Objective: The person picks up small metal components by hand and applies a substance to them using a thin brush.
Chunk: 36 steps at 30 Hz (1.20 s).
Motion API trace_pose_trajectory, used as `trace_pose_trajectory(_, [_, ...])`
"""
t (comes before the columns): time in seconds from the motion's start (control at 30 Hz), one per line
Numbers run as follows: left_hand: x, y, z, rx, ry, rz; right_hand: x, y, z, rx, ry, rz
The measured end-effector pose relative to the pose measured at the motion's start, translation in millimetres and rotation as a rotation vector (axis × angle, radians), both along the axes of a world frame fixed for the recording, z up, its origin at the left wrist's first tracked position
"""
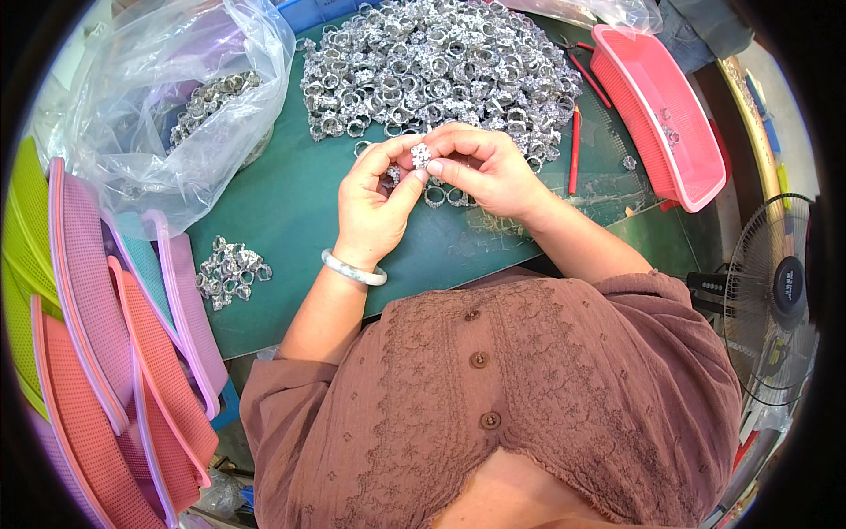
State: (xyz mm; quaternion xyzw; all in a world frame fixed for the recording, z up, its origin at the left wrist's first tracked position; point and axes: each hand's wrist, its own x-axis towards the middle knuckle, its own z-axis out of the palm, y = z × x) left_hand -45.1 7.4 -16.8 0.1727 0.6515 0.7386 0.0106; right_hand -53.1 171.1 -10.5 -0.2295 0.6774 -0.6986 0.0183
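The green table [295,212] ran under everything, its near edge crossing just in front of the body and its right corner beyond the right forearm. A broad pile [441,66] of rings closed off the far side, directly past the fingers; baskets [92,291] crowded the left edge, a clear bag [115,132] the far left, and a pink tray [648,88] the right. Bare surface remained left of the left forearm and between the hands and the near edge. The left hand [374,194] and right hand [485,172] met above the table, close to the pile, fingers bent and thumbs inward. A small heap [231,273] lay apart at left. The ring [420,157], silvery with a bumpy cluster of pale, glittering stones, was pinched between both hands' thumbs and fingertips, cluster showing, band mostly hidden.
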Motion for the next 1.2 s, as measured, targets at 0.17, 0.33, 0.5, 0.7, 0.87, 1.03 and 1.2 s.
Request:
trace_pose_trajectory(0.17, [-0.2, -0.3, -1.4, 0.001, 0.004, -0.004, -0.2, -0.4, -0.9, -0.027, -0.055, 0.01])
trace_pose_trajectory(0.33, [-0.4, -0.5, -1.9, -0.005, 0.007, -0.004, -0.3, -0.3, -1.3, -0.032, -0.084, 0.024])
trace_pose_trajectory(0.5, [-0.7, -1.3, -3.4, -0.023, 0.018, -0.001, 1.8, -1.4, 2.1, -0.064, -0.131, 0.027])
trace_pose_trajectory(0.7, [-1.1, -1.0, -4.2, -0.03, 0.023, 0.001, 0.9, -0.1, 0.7, -0.054, -0.105, 0.026])
trace_pose_trajectory(0.87, [2.5, 2.1, 6.9, 0.064, -0.102, 0.033, 2.5, 2.6, 3.9, 0.011, -0.098, -0.005])
trace_pose_trajectory(1.03, [-1.5, -11.3, 1.5, 0.001, -0.283, -0.132, 1.8, -0.8, 8.1, 0.232, 0.314, -0.099])
trace_pose_trajectory(1.2, [1.8, -1.4, 5.3, 0.15, -0.248, -0.089, 0.5, -0.4, 4.1, 0.237, 0.389, -0.147])
